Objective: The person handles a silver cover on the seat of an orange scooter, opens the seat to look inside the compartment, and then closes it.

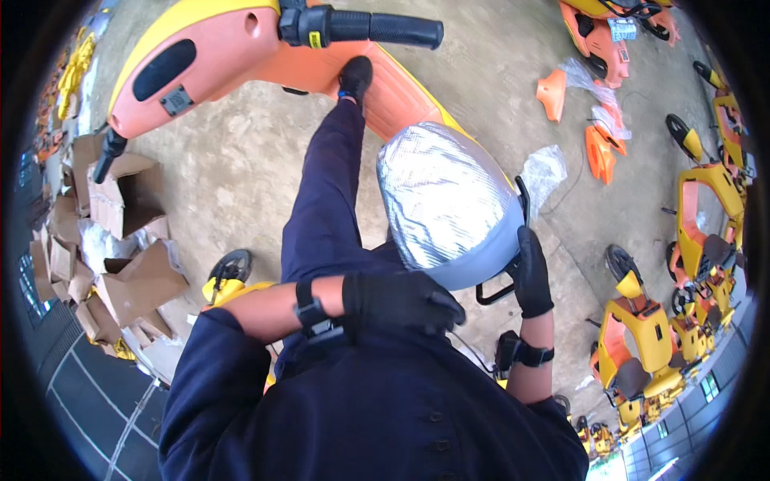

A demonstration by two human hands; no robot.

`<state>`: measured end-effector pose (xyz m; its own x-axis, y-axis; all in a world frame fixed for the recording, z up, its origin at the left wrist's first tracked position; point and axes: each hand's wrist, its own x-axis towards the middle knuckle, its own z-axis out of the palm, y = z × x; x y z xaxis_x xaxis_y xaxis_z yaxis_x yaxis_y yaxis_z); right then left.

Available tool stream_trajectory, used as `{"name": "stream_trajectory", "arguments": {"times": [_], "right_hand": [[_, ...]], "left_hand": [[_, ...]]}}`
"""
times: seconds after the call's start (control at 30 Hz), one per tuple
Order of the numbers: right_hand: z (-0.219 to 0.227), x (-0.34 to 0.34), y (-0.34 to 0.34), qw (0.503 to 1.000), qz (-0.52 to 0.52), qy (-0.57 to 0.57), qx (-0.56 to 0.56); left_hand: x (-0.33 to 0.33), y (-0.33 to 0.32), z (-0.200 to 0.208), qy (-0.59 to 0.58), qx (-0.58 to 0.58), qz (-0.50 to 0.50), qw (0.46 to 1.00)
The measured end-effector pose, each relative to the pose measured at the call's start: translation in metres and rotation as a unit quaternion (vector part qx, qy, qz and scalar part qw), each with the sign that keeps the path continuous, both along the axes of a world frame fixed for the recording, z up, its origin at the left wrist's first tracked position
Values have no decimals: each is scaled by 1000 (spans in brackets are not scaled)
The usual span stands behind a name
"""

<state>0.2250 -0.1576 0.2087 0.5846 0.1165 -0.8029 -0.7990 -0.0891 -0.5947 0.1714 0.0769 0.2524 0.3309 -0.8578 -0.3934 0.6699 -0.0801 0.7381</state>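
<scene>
The scooter seat [449, 192] in front of me is wrapped in silvery foil, with a smooth grey rim on the side towards me. A black grab rail [495, 298] loops out behind it. My right hand [532, 276], in a black glove, closes round the rail's right side; its fingertips are partly hidden. My left hand [405, 301], also black-gloved, reaches across my body just below the seat's near edge. Its fingers are loosely bent and apart, with nothing visible in them. The scooter's orange footboard [401, 96] carries one of my feet [355, 78].
A black handlebar grip [393, 30] and orange-yellow front panel [184, 68] stand at upper left. Cardboard boxes [128, 196] lie left. Orange panels [599, 152] and clear plastic wrap [544, 176] lie right on the floor. Several yellow-orange scooters [642, 341] line the right side.
</scene>
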Motion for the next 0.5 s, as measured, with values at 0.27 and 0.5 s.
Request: {"name": "stream_trajectory", "arguments": {"times": [0.27, 0.5], "right_hand": [[-96, -11, -75, 991, 42, -38, -124], [-110, -7, -53, 969, -11, -34, -243]], "left_hand": [[47, 55, -192, -152, 456, 289, 828], [41, 20, -261, -9, 465, 493, 735]]}}
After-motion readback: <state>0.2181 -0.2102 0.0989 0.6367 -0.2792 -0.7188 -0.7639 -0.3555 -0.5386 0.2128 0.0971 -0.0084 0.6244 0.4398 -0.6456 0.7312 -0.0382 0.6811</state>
